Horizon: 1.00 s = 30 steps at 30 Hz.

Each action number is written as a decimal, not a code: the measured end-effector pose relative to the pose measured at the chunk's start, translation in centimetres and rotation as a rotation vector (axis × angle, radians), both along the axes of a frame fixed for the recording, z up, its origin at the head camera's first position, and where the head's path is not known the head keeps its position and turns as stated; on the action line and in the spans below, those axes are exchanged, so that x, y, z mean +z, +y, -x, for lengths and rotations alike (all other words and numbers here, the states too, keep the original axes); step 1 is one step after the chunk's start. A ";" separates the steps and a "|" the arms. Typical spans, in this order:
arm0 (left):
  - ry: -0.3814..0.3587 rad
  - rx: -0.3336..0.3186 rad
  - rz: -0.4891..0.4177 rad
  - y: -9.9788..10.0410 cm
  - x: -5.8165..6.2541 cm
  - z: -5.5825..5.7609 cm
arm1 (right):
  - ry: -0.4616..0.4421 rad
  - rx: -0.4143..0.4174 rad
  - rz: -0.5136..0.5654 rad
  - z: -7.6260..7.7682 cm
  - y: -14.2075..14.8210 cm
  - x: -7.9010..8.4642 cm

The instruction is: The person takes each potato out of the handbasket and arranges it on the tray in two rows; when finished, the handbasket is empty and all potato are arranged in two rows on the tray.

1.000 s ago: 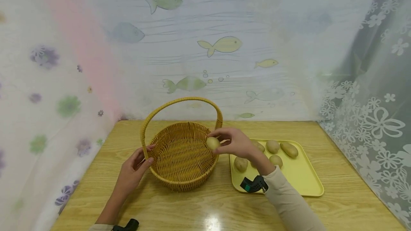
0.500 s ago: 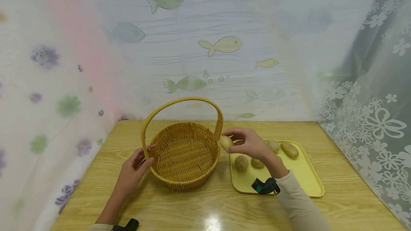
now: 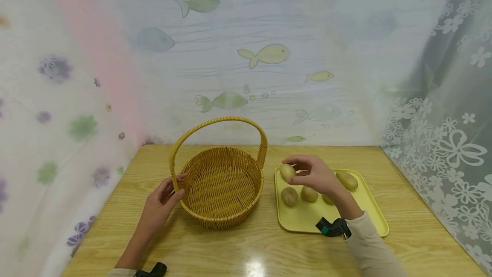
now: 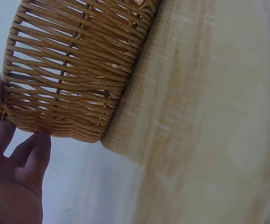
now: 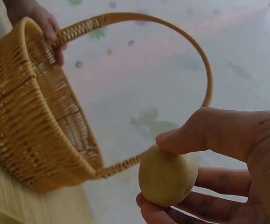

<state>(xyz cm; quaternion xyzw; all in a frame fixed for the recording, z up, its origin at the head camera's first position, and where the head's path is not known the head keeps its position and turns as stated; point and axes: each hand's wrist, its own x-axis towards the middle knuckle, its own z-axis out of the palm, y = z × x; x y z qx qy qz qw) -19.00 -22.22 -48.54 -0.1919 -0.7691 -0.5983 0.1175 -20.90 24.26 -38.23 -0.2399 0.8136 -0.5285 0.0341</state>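
Observation:
A round wicker basket (image 3: 221, 191) with a tall arched handle stands upright on the table, with nothing inside it. At its left side my left hand (image 3: 158, 206) grips the rim by the handle's foot, thumb outside and fingers reaching over. The left wrist view shows fingertips against the woven wall (image 4: 69, 74). My right hand (image 3: 319, 178) pinches a small round potato (image 3: 287, 172) between thumb and fingers, over the back left corner of a yellow tray (image 3: 303, 222). In the right wrist view this potato (image 5: 166, 176) is held apart from the basket.
Several more potatoes lie on the tray, among them a round potato (image 3: 289, 196) at its left and an elongated potato (image 3: 347, 180) at the back right. My right forearm covers part of the tray. Patterned curtains (image 3: 246, 54) hang behind the wooden table (image 3: 215, 251).
My right hand has moved right with the potato, from over the basket's right rim to above the tray. The left hand and the basket have stayed in place.

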 end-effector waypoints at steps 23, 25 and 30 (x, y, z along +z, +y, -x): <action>0.014 -0.001 -0.002 0.0 0.0 0.0 | 0.041 -0.161 -0.068 -1.9 6.1 -2.0; 0.012 0.000 -0.002 0.0 0.0 0.0 | 0.044 -0.172 -0.079 -2.1 6.6 -2.2; 0.006 -0.005 -0.011 0.0 -0.1 0.0 | 0.040 -0.204 -0.107 -2.5 7.6 -2.4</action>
